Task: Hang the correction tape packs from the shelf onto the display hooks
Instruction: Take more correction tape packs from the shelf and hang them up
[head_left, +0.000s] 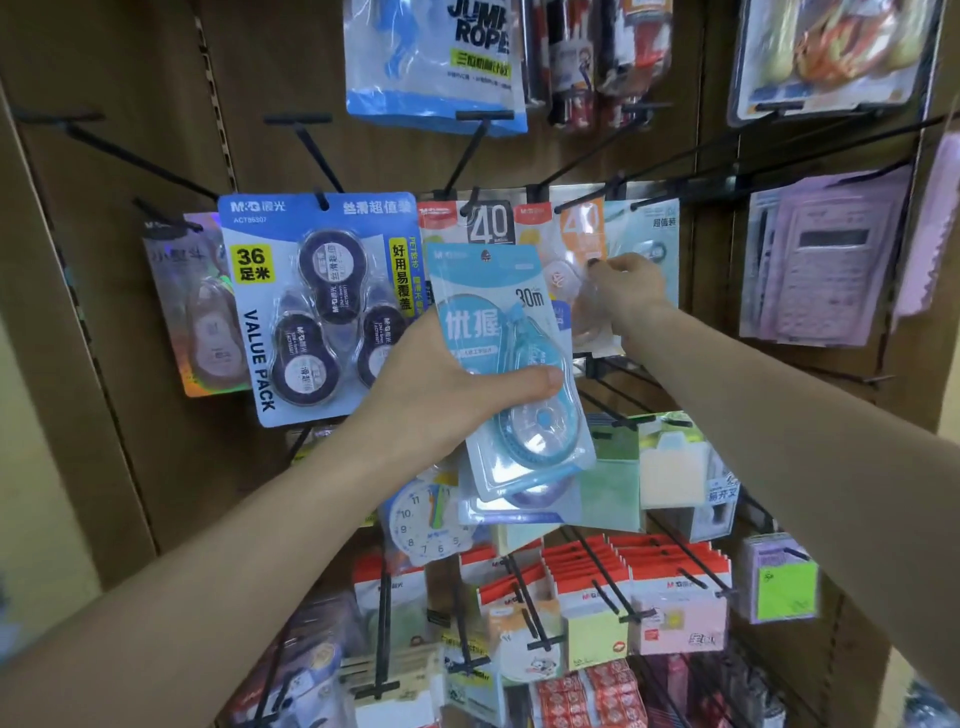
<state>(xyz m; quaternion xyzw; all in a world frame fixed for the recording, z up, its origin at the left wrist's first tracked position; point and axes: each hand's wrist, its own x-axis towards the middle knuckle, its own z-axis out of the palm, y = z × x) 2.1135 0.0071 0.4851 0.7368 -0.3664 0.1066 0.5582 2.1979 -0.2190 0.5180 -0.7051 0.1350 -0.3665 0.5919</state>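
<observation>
My left hand (447, 384) grips a small stack of light-blue correction tape packs (511, 364), thumb across the front blister, held up in front of the hook row. My right hand (631, 291) reaches further back and pinches a clear-fronted orange "40" pack (582, 244) hanging on a black hook (576, 200). Left of them hangs a blue "36" value pack (311, 301) with three dark tapes, and a holographic pack (202, 312) beyond it. Another "40" pack (491, 223) hangs just behind the held stack.
Black hooks (130, 156) stick out of the brown board, some bare at upper left. A jump rope bag (441, 62) hangs above, calculators (821, 260) at right. Sticky notes (670, 597), a paper clock (431, 519) and other stationery fill the hooks below.
</observation>
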